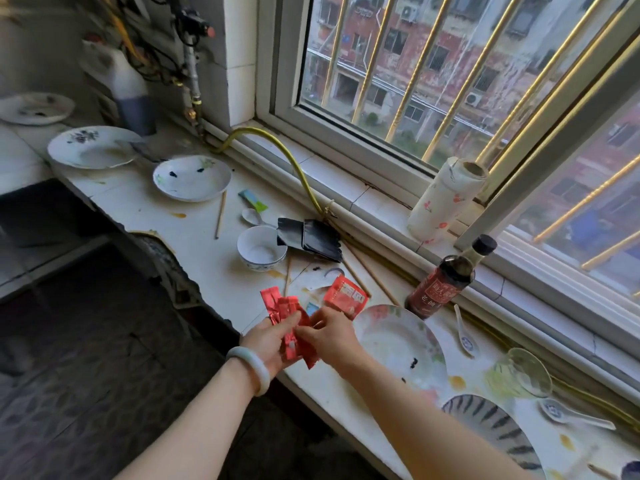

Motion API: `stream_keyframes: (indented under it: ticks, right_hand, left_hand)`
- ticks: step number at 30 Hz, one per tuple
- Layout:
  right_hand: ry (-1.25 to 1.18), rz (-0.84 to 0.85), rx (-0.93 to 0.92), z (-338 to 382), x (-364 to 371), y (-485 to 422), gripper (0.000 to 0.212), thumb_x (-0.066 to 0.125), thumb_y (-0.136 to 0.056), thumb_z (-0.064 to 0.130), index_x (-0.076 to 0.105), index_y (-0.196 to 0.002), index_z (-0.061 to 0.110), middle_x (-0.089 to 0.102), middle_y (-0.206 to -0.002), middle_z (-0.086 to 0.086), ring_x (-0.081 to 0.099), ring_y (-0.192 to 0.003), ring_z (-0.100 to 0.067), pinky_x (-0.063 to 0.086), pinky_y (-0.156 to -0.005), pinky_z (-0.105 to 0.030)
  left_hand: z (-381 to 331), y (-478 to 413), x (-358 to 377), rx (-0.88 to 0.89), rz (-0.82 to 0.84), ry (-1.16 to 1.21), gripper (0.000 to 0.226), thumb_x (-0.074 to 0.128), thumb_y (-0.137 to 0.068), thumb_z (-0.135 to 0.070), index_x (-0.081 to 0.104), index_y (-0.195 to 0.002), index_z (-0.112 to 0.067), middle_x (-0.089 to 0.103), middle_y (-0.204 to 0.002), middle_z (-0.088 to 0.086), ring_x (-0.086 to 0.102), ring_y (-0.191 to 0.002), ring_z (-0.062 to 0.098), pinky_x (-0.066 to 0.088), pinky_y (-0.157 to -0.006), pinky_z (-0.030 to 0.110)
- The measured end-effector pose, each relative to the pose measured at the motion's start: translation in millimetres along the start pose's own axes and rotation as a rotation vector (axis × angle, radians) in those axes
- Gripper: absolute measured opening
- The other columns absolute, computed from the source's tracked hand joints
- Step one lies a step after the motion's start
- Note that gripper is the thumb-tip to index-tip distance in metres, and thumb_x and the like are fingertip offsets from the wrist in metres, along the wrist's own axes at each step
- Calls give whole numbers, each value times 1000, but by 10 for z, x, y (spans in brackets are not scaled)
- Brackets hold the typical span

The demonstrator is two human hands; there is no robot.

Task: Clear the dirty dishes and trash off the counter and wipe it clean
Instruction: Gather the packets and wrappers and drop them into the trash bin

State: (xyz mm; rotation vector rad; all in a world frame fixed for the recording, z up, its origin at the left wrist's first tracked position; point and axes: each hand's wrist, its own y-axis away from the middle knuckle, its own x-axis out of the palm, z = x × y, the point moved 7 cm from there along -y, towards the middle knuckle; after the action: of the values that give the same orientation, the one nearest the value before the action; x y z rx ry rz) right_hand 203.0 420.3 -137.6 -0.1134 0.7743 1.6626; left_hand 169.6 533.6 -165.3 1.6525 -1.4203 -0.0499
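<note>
At the far left of the white bench (194, 244) a dirty plate (36, 108) sits near a jug of dark liquid (130, 95). A flowered plate (93, 147) and a stained shallow plate (192, 178) lie farther along. A single chopstick (220, 214) lies just beside that shallow plate. Near it are a green packet (253, 200), a white spoon (252, 216), a small blue-rimmed bowl (261, 249) and a torn black packet (311, 239) resting against the bowl's rim. At the bench's front edge, the left hand (268, 341), which wears a pale bangle (252, 370), grips a bunch of red wrappers (287, 323). The right hand (329, 337) pinches the same bunch with its fingertips. A red sachet (346, 297) shows just beyond the right hand; whether that hand touches it cannot be told. Farther right lie a floral plate (398, 341), a soy sauce bottle (443, 282) standing behind it and a paper towel roll (443, 199) on the sill. Past these are a porcelain spoon (464, 334), a glass bowl (523, 372) and a striped plate (495, 427).
</note>
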Motion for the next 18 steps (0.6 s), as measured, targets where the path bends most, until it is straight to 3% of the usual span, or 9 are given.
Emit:
stream_keyframes:
  ticks: [2,5,8,11,15,18]
  right_hand:
    - [7,42,-22,41,133,-51,14,68,-87,24,57,-86,15,70,-83,-6,70,-71,-17,59,-62,-32]
    - [-21,110,16,16,262,-197,16,66,-89,28,59,-94,14,68,-87,-3,68,-73,-13,57,-63,-26]
    - [135,-22,95,-136,207,-430,19,59,-87,31,53,-89,13,63,-89,-6,66,-78,-24,58,-71,-39]
    - [233,-75,166,-261,166,-574,32,59,-85,37,49,-98,10,63,-95,-10,65,-86,-31,58,-75,-46]
    - [282,-65,222,-332,176,-634,38,61,-87,31,54,-107,0,67,-101,-13,65,-90,-29,56,-76,-37]
    - [289,-34,269,-352,173,-685,20,58,-88,19,57,-100,3,60,-95,-8,58,-87,-24,48,-74,-29]
  left_hand:
    - [-24,-60,-119,20,-59,-44,23,60,-91,-8,62,-114,-3,70,-97,19,68,-84,33,56,-75,44]
    - [-105,-167,-334,49,-190,15,15,56,-93,-1,62,-106,-5,68,-97,21,66,-86,33,56,-74,42]
    - [-159,-275,-485,67,-300,65,15,55,-92,2,59,-105,-5,65,-94,21,64,-82,32,54,-78,43]
    - [-187,-359,-551,79,-335,82,13,55,-92,2,60,-102,-5,65,-93,21,64,-81,32,52,-81,45]
    - [-202,-403,-571,57,-351,85,11,57,-92,0,60,-100,-6,66,-94,20,64,-81,31,53,-77,44]
    - [-260,-434,-556,37,-329,61,15,58,-91,0,60,-105,-5,66,-95,21,65,-81,31,54,-74,42]
